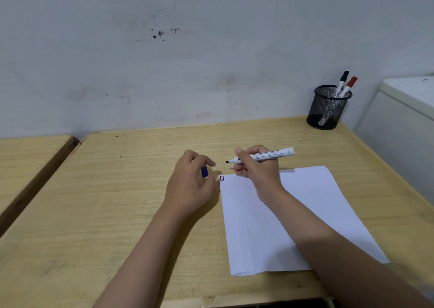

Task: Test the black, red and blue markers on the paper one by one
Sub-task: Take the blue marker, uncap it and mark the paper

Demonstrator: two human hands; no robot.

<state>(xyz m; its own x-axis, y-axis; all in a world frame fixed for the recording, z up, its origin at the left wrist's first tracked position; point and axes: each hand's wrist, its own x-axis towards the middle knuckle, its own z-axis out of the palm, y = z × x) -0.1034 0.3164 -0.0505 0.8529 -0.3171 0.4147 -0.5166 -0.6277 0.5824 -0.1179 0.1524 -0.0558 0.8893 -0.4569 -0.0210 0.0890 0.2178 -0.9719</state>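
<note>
My right hand [257, 166] grips an uncapped white marker [273, 154] held level above the paper's far left corner, its dark tip pointing left. My left hand [191, 180] is closed around a blue cap [204, 172], just left of the paper. The white paper [277, 232] lies on the wooden desk and bears small black, red and blue strokes [222, 178] at its far left corner. A black-capped marker [342, 79] and a red-capped marker [350, 84] stand in the black mesh cup [327, 110] at the desk's far right corner.
The wooden desk [117, 213] meets a scuffed white wall behind. A second wooden table [28, 157] stands to the left across a narrow gap. A white cabinet [404, 124] stands to the right of the desk.
</note>
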